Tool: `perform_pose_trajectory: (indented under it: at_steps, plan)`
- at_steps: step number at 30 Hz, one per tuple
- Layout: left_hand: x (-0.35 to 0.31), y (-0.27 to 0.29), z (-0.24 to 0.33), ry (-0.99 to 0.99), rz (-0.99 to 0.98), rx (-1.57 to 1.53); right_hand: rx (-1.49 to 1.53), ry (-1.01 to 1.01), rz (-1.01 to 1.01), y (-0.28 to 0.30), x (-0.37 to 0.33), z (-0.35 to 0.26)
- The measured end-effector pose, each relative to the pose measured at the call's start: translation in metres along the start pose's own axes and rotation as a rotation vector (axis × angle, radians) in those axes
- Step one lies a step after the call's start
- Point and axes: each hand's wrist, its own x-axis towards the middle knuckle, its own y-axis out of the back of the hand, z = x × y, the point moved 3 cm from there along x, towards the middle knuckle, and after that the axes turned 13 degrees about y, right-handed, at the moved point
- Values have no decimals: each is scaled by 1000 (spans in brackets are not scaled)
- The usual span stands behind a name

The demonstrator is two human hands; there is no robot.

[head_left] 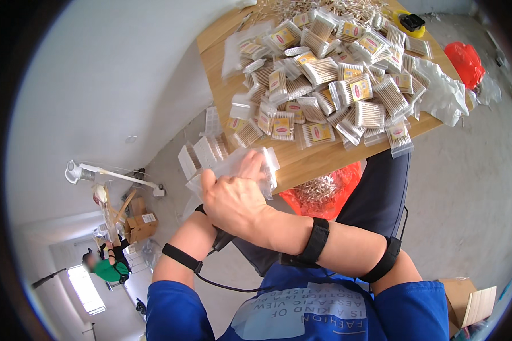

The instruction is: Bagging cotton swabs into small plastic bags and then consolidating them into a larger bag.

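My right hand [236,199] reaches across to the near left corner of the table, its fingers bent on a clear plastic bag [227,166]. Some of those fingers show through the film. My left forearm [179,250] passes beneath my right wrist, and the left hand is hidden behind the right hand and the bag. Just beyond the bag, white boxes or packs of cotton swabs [210,149] stand at the table edge. A large heap of small clear zip bags of cotton swabs [324,79], several with yellow labels, covers the table.
Loose swabs [335,8] pile up at the far side of the wooden table [307,165]. A red bag of swabs [318,190] sits below the near edge, by my leg. Another red bag [465,63] lies on the floor at right. A person in green [111,270] is far left.
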Motion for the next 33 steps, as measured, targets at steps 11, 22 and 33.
perform_pose_trajectory:
  at_steps: [11,22,33]
  plan:
    - [7,5,29,90,-17,548,41,68,39,-7,-9,-23]
    - [-1,8,22,125,-3,235,-16,104,9,1,-13,-24]
    - [-41,58,90,-386,-307,161,-67,-175,-139,20,-11,0]
